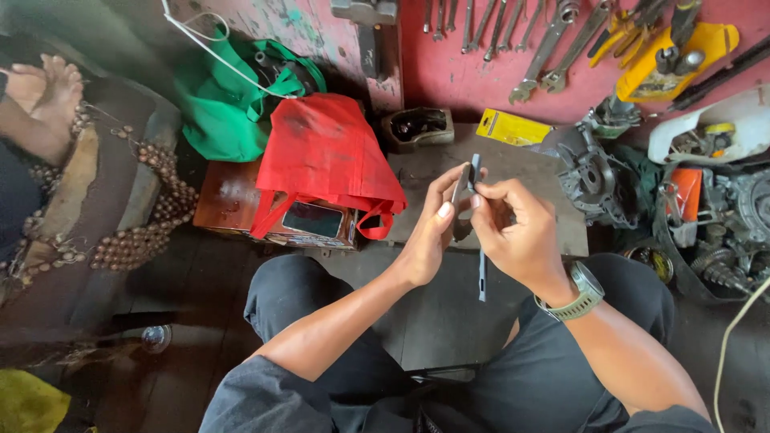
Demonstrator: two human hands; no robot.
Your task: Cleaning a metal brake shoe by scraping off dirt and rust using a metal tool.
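Both my hands hold a slim grey metal tool (pixel 473 180), something like a caliper, upright over a dark metal slab (pixel 521 164). My left hand (pixel 429 232) pinches its upper part from the left with thumb and fingers. From the right, my right hand (pixel 517 232) grips it; a green watch (pixel 579 293) is on that wrist. The tool's thin lower bar (pixel 482 277) sticks down below my right palm. I sit with knees apart in dark trousers.
A red cloth bag (pixel 325 156) lies on a brown box, a green bag (pixel 228 96) behind it. Wrenches (pixel 545 40) hang on the red wall. Engine parts (pixel 593 172) crowd the right side. Another person's bare feet (pixel 48 92) rest on a beaded seat at left.
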